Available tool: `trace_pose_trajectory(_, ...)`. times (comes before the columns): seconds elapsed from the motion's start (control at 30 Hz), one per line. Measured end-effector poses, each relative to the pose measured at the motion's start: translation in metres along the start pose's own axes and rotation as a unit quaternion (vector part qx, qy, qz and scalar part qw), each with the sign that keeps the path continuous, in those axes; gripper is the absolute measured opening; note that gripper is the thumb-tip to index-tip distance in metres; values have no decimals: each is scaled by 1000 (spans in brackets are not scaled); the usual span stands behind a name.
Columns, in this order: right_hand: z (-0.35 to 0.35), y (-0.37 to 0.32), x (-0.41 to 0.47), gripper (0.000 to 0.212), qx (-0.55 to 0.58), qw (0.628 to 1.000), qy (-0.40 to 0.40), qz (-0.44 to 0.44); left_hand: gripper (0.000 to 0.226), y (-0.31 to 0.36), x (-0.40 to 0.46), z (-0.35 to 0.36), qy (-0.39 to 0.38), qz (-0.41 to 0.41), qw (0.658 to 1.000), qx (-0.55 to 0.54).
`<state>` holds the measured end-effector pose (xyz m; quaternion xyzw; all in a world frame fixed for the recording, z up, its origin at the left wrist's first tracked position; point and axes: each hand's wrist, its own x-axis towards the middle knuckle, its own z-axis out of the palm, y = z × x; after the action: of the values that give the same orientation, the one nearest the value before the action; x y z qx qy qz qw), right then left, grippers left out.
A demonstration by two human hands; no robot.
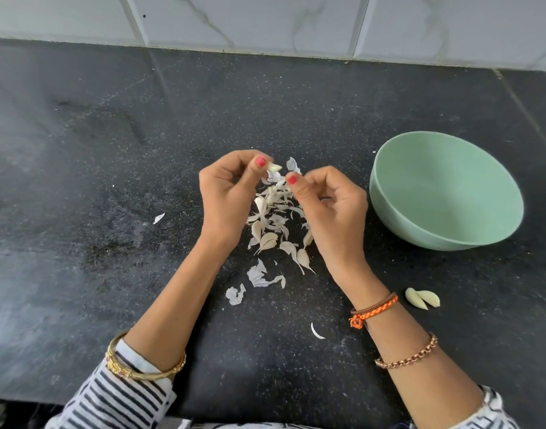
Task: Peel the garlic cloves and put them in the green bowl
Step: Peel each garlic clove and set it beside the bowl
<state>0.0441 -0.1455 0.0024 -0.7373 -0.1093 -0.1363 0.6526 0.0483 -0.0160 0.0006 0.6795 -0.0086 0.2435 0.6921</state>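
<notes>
Head view: garlic clove (274, 167) btwn hands' fingertips (260, 161), bowl (445, 193) right

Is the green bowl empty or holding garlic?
Empty: the green bowl shows only bare inside. Two peeled cloves lie on the counter beside it.

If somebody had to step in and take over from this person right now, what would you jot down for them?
Left hand: pinches a garlic clove at its fingertips, above the pile.
Right hand: thumb and finger pinch a strip of skin beside that clove.
Green bowl: on the counter to the right, nothing visible in it.
Pile of cloves and loose skins: on the counter between the hands.
Two peeled cloves: on the counter near the right wrist, not in the bowl.
Done: some peeling. Left: finish this clove, peel those in the pile, move all to the bowl.
</notes>
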Motion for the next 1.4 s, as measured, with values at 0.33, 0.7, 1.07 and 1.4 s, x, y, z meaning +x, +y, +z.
trace_pose_trajectory(0.33, 1, 2, -1, 4, -24, 999, 0, -31, 11, 1, -5, 5, -53, 13, 998, 33)
trace_pose_trajectory(0.7, 0, 6, -1, 3, -53, 996, 50, -52, 31, 5, -6, 1, -23, 10, 997, 74)
trace_pose_trajectory(1.07, 1, 10, 0, 10, -69, 996, 10, -53, 18, 3, -7, 8, -57, -19, 994, 86)
trace_pose_trajectory(1.4, -2, 6, 0, 10, -20, 999, 25, -35, 19, 1, -2, 0, 0, -3, 997, 83)
